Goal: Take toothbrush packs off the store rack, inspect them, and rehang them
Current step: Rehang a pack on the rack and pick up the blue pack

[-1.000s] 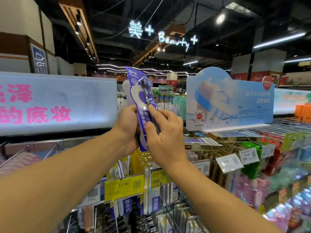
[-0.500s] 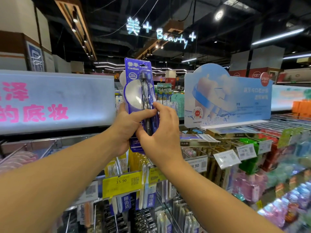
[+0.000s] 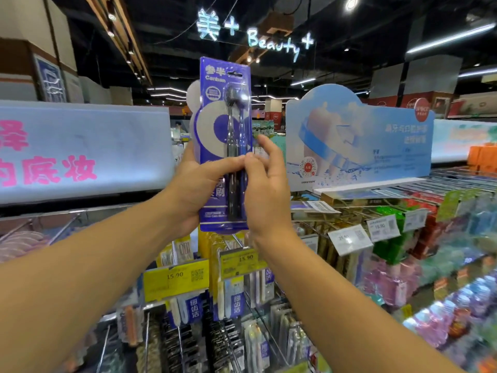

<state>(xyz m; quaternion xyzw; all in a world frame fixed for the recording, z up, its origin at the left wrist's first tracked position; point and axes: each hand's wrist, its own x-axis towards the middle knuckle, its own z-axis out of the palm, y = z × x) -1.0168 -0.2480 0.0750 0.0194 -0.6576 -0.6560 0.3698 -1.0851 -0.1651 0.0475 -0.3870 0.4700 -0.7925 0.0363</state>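
Both hands share the grip: in the head view the left hand [image 3: 193, 189] holds the blue toothbrush pack [image 3: 224, 146] from behind and below with its thumb laid across the front, while the right hand [image 3: 265, 189] pinches the pack's right edge between thumb and, it seems, a fingertip, the other fingers spread loose. The pack stands upright at face height, well above the rack hooks [image 3: 236, 242] and the yellow price tags [image 3: 176, 277]. That light pinch is the weak point; if the left hand shifts, the slick blister could twist or slip down onto the hanging packs below. Rehanging could also miss, since the small hang slot at the top must meet a thin hook. Against the earlier frames, the pack has turned from tilted to square-on and risen slightly, and the right fingers have opened out.
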